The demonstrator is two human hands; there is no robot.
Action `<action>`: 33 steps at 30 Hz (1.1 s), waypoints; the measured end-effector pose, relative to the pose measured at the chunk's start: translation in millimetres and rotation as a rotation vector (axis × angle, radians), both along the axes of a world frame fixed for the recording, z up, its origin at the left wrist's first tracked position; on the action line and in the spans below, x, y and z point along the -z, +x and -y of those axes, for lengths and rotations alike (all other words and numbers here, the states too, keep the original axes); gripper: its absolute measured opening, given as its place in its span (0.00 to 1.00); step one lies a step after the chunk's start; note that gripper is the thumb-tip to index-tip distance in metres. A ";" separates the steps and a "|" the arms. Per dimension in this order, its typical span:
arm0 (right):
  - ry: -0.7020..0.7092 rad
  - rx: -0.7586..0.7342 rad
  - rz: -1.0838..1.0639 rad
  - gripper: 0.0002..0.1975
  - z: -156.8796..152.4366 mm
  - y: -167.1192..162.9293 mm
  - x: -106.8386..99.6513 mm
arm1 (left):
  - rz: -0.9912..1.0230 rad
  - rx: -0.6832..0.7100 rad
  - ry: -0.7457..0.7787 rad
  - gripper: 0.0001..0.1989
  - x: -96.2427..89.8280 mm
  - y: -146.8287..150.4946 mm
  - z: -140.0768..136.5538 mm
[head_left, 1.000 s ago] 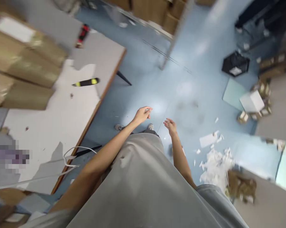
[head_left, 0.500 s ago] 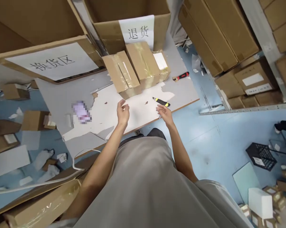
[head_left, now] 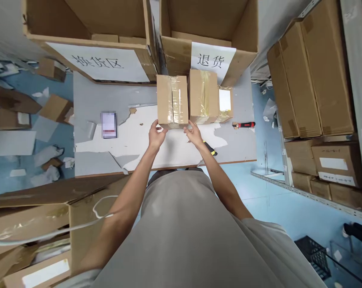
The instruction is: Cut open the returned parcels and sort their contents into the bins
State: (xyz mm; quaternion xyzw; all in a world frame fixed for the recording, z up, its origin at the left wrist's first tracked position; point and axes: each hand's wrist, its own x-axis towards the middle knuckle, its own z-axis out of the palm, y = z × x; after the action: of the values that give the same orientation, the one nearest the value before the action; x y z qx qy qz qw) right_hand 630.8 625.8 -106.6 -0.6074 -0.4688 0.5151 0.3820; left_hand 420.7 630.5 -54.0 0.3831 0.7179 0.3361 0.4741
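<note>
A taped cardboard box stands on the worktable in front of me. My left hand has its fingers at the box's near left corner, and my right hand holds the near right corner. The fingers of both hands are bent around the lower edge, their tips partly hidden. Directly to the right stands a second taped box, with a smaller labelled box beyond it. Close to my right wrist lies a black and yellow utility knife, partly covered by that arm.
Two large open cartons with paper signs, one left and one right, stand along the back. A red and black cutter lies at the table's right. A blurred phone-like item is at left. Shelving with boxes rises at right.
My hands moved from above the table's front part, apart from the boxes, forward onto the left box's near corners. My view has turned, so the table now looks level.
</note>
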 end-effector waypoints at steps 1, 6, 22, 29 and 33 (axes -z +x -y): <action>-0.026 0.003 0.021 0.45 13.4 -0.6 -1.7 | -0.013 -0.022 0.005 0.43 -0.5 -0.2 10.9; -0.102 -0.180 0.019 0.38 118.1 -3.3 -14.1 | -0.044 -0.155 -0.033 0.38 0.5 -24.2 93.7; -0.040 -0.092 0.104 0.31 -13.8 23.1 18.4 | 0.363 -0.064 -0.207 0.38 38.8 -52.2 183.1; -0.095 -0.179 0.167 0.30 110.7 19.2 22.1 | 0.351 -0.160 0.000 0.62 67.6 -146.8 179.6; -0.251 -0.109 0.136 0.32 146.0 -3.6 28.3 | 0.275 -0.075 -0.115 0.59 70.5 -185.1 161.1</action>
State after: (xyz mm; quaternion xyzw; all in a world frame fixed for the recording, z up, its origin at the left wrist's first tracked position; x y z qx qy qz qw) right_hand 627.2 479.7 -134.9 -0.6576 -0.4576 0.5474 0.2420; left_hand 235.6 469.4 -124.4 0.2784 0.6782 0.3613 0.5762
